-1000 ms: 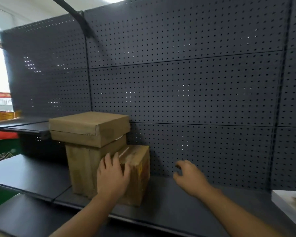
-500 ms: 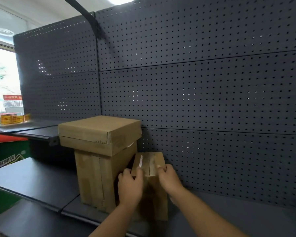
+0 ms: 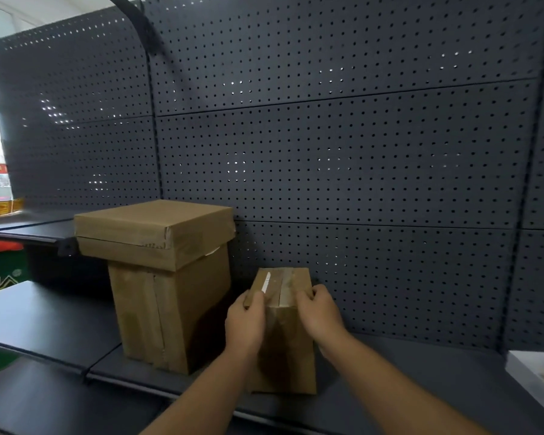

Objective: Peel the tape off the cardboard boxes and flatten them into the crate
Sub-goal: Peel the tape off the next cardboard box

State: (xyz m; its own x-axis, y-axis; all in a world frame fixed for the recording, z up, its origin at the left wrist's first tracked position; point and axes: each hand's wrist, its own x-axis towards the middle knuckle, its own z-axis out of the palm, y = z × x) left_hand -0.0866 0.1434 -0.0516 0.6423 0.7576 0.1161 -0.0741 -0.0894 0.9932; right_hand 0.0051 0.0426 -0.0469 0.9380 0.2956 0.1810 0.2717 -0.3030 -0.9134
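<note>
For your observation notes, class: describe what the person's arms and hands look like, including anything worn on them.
Both forearms are bare as far as the picture shows, with no sleeve in view. The left hand and right hand wear no gloves, and no ring, watch or wristband shows on the visible sides. Fingernails look short and plain.

brown cardboard dominates: a small box (image 3: pixel 283 340), plain brown with a glossy strip of clear tape (image 3: pixel 285 288) and a short white mark on its top, beside a taller brown box (image 3: pixel 167 315) capped by a flat brown box (image 3: pixel 154 230). behind, a dark grey pegboard (image 3: pixel 343 158) dotted with regular rows of small holes, some glinting white. the shelf (image 3: pixel 421 372) is matte black. at right, a white box (image 3: pixel 540 375); at left, yellow and red tins (image 3: pixel 0 206) and a green carton (image 3: pixel 0 274).
</note>
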